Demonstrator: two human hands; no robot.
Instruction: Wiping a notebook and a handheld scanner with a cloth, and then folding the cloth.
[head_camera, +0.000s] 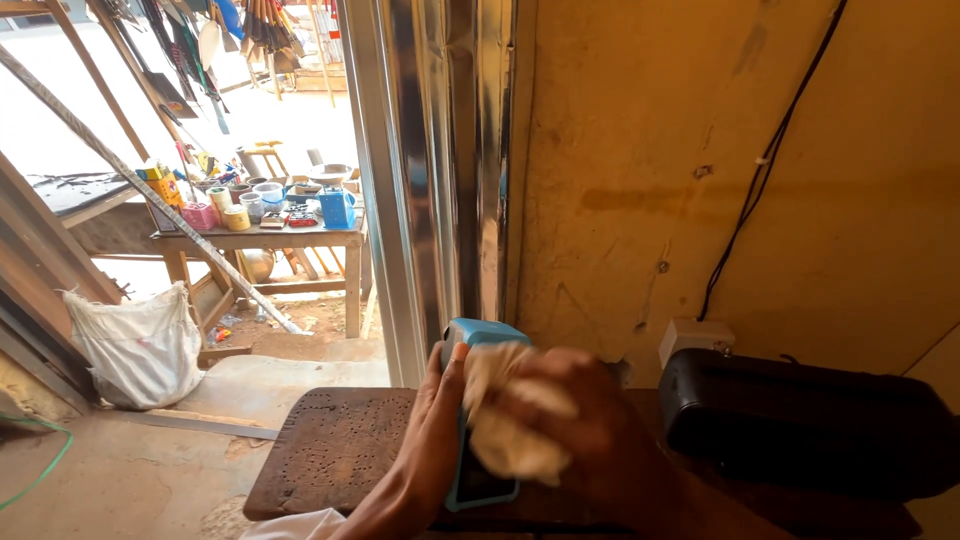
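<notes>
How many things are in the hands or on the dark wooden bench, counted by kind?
Phone in a blue case, held by the left hand: 1
Pale cloth, pressed on it by the right hand: 1
Black case on the wooden bench: 1
Total: 3

White sack (135, 345) on ground left; cluttered wooden stall table (262, 240) with blue scale (336, 205) outside; black case (800, 425) right; white socket (695, 338), black cable (765, 165) on wall.

Two hands (440, 440) (590, 440), one blue-cased phone (478, 420), one pale cloth (510, 430), one black bag (800, 425), one white sack (140, 345).
</notes>
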